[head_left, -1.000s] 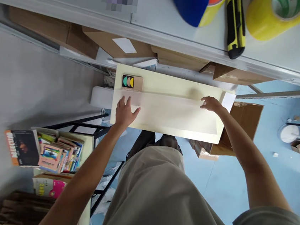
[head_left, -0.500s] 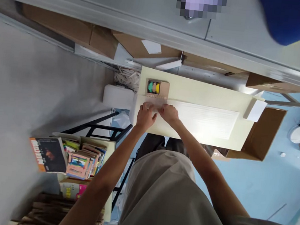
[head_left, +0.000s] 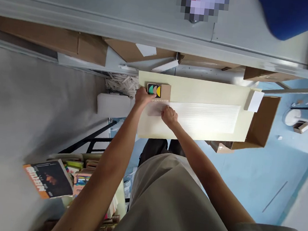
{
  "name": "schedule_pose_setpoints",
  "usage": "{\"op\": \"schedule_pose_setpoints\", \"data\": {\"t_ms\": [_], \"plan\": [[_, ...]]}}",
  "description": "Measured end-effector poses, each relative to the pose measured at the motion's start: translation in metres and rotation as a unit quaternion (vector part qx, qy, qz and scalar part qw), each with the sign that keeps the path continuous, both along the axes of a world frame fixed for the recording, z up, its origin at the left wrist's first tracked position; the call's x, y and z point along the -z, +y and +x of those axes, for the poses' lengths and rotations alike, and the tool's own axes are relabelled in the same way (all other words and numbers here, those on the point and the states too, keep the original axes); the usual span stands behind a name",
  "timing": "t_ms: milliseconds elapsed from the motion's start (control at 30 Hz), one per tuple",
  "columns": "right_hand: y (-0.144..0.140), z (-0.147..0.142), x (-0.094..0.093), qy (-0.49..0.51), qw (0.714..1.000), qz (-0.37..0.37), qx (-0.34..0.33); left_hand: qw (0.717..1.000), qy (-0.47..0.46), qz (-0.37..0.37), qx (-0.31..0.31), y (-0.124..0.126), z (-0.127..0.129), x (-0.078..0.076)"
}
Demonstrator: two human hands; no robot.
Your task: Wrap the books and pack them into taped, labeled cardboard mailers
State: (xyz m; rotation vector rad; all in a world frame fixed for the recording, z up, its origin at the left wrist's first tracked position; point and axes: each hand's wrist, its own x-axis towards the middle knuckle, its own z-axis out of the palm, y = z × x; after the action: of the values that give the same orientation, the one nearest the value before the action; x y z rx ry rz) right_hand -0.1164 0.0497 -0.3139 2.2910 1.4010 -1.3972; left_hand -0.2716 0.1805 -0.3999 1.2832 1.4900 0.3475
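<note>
A brown booklet [head_left: 165,91], with a dark panel of green, tan and yellow half-rounds, lies at the left part of a pale yellow board [head_left: 200,89]. My left hand [head_left: 144,97] is at its left edge, thumb over the cover; the other fingers curl out of sight. Just below the booklet is a thin translucent sheet [head_left: 155,109]. My right hand [head_left: 169,116] is closed at the right end of this sheet, fingertips hidden. Beside it, a stack of long white ribbed sheets [head_left: 208,118] stretches to the right along the board.
A small white box [head_left: 254,101] stands at the board's right end, near an open cardboard box [head_left: 261,123]. Books fill a low rack [head_left: 83,156] at lower left, with a dark magazine [head_left: 49,178] jutting out. A grey counter [head_left: 99,3] with a blue container [head_left: 293,16] runs across the top.
My left hand has moved up from the translucent sheet to the booklet's left edge. My right hand stays by the sheet, slightly left. The whole view has shifted a little.
</note>
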Motion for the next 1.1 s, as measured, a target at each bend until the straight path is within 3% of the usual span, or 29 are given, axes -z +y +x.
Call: {"op": "schedule_pose_setpoints", "data": {"t_ms": [100,167,300,433,533,667,767,833,867,933,1000,1100], "plan": [[-0.012,0.007,-0.011,0.005,1.0,0.004,0.005,0.995,0.077,-0.057,-0.04,0.0,-0.005,-0.009],[-0.031,0.026,-0.019,0.004,1.0,0.017,0.007,0.994,0.071,-0.048,-0.062,-0.003,-0.005,-0.017],[-0.087,0.107,-0.028,-0.05,0.997,0.023,0.052,0.993,0.045,0.012,-0.107,-0.013,0.005,-0.032],[-0.135,0.195,-0.016,-0.084,0.99,0.0,0.115,0.991,0.073,0.055,-0.097,-0.016,0.03,-0.058],[-0.151,0.23,-0.001,-0.04,0.99,0.004,0.139,0.982,0.142,0.111,-0.058,-0.021,0.059,-0.092],[-0.152,0.24,0.012,0.022,0.987,0.015,0.16,0.944,0.204,0.258,0.04,-0.044,0.11,-0.156],[-0.146,0.246,0.017,0.091,0.977,0.007,0.191,0.925,0.176,0.328,0.074,-0.07,0.158,-0.199],[-0.144,0.262,0.017,0.191,0.949,-0.005,0.25,0.945,0.102,0.305,0.06,-0.088,0.193,-0.211],[-0.144,0.273,0.016,0.248,0.925,-0.004,0.287,0.959,0.058,0.272,0.051,-0.097,0.211,-0.208],[-0.148,0.302,0.012,0.332,0.875,0.021,0.352,0.984,-0.025,0.176,0.031,-0.116,0.244,-0.188],[-0.155,0.332,0.008,0.361,0.851,0.053,0.378,0.995,-0.075,0.07,0.004,-0.137,0.273,-0.152],[-0.166,0.367,0.008,0.35,0.849,0.063,0.39,0.991,-0.109,-0.07,-0.043,-0.167,0.302,-0.089]]}}
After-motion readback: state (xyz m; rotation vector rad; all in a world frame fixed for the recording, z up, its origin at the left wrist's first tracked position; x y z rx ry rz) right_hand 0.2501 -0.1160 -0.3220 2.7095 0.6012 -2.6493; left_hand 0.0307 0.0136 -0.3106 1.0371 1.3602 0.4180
